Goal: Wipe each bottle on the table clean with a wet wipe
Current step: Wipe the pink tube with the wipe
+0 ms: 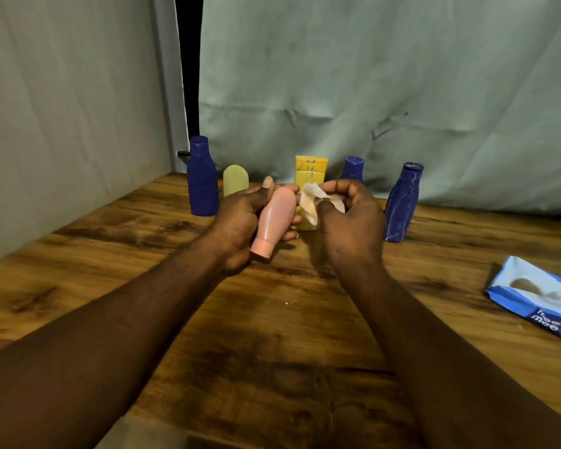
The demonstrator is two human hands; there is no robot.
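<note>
We hold the pink bottle (276, 218) in our left hand (240, 218), fingers curled round its body and the thumb lying along its far end. It is lifted off the wooden table (272, 319) and tilted, with its cap pointing down and towards us.

Just right of the pink bottle, our right hand (350, 222) pinches a crumpled wet wipe (314, 202) between thumb and bent fingers. The wipe sits close against the bottle's upper side, and we cannot tell whether it actually touches.

Behind the pink bottle and to its left, a tall blue bottle (202, 183) stands upright, with a pale yellow bottle (235, 179) between the two. Directly behind it a yellow container (311, 171) stands, partly hidden by the wipe. Behind and to its right, a second blue bottle (353, 170) shows only its neck above our right hand. Further right again, a streaked blue bottle (402, 205) stands leaning slightly.

Well off to the right of the pink bottle and nearer to us, a blue pack of wipes (538, 296) lies flat on the table.
</note>
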